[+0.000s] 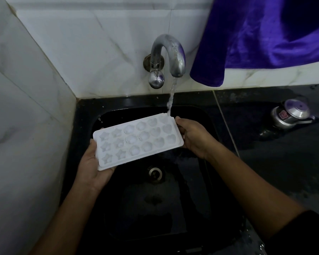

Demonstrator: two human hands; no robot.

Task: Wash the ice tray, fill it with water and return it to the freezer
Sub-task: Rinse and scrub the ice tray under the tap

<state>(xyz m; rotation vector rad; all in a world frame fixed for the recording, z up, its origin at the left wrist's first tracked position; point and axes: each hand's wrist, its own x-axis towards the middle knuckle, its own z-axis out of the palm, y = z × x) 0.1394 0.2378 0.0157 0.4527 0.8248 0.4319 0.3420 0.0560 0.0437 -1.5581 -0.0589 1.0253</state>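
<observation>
White veined wall tiles (99,34) behind and to the left, meeting in a corner. Below them, a black sink (85,126) set into a dark counter (284,172) with a wet patch, and a round metal drain (155,173) near the middle of the basin. Mounted on the back wall, a curved metal tap (166,52) with a ball-shaped knob (156,80) under its base. Falling from the spout, a thin stream of water (171,96).

Held over the basin, slightly tilted, a white ice tray (138,139) with cavities facing up: star shapes at the left end, rounder shapes across the rest. Stream landing at the tray's far right corner. Hard to tell how much water in the cavities.

Left hand (92,166) cupped under the tray's near left end, palm beneath, thumb hooked over the left edge. Right hand (193,137) gripping the right end, fingers curled underneath, thumb at the top edge close to the falling water. Both forearms reaching in from below, with a dark sleeve at the right elbow.

Hanging at upper right, a deep purple cloth (261,34), lower corner just beside the spout. On the counter to the right, well apart from the sink, a small shiny metal pot (291,115) with a domed lid and a red label
</observation>
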